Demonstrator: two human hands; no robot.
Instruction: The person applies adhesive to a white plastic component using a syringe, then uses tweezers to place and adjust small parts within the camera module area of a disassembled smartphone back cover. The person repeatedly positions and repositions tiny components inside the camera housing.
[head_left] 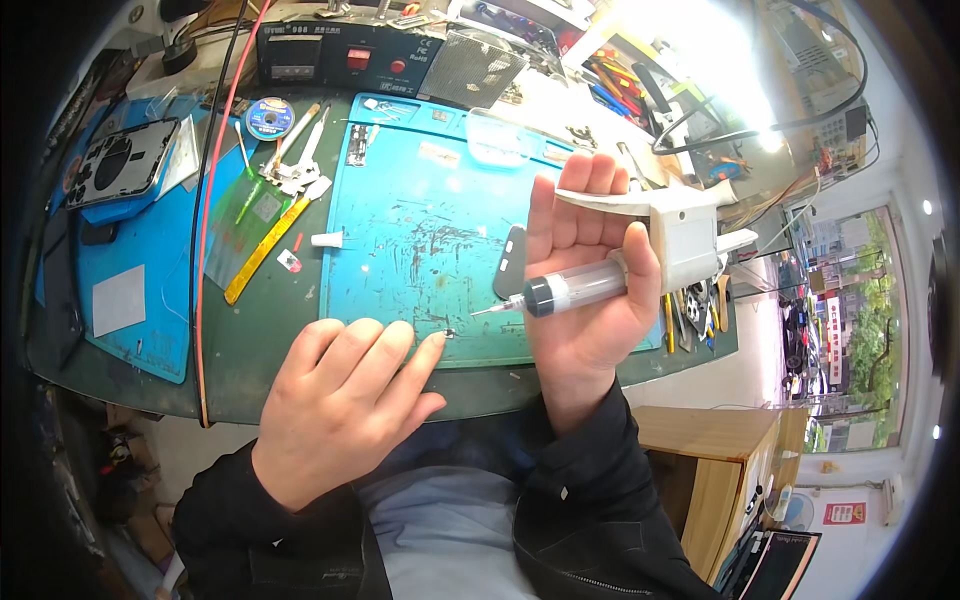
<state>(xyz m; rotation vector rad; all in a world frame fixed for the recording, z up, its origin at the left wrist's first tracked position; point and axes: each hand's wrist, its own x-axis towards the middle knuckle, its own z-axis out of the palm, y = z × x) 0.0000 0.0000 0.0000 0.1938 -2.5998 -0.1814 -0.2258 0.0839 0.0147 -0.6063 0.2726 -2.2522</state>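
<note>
our left hand (350, 410) reaches over the mat's front edge, thumb apart from the other fingers, index fingertip at a tiny dark part (449, 333) near that edge; we cannot tell if they touch. our right hand (583, 245), palm up, has its thumb clamped over a white dispenser gun (690, 225) with a syringe (585, 288), other fingers loose behind the lever. the needle (488, 309) points left, short of the part. we do best keeping it steady and squeezing lightly. the mat (400, 210) offers most room across its middle; a dark slab (510, 265) and the desk's (260, 340) right-edge tools crowd our right side.
</note>
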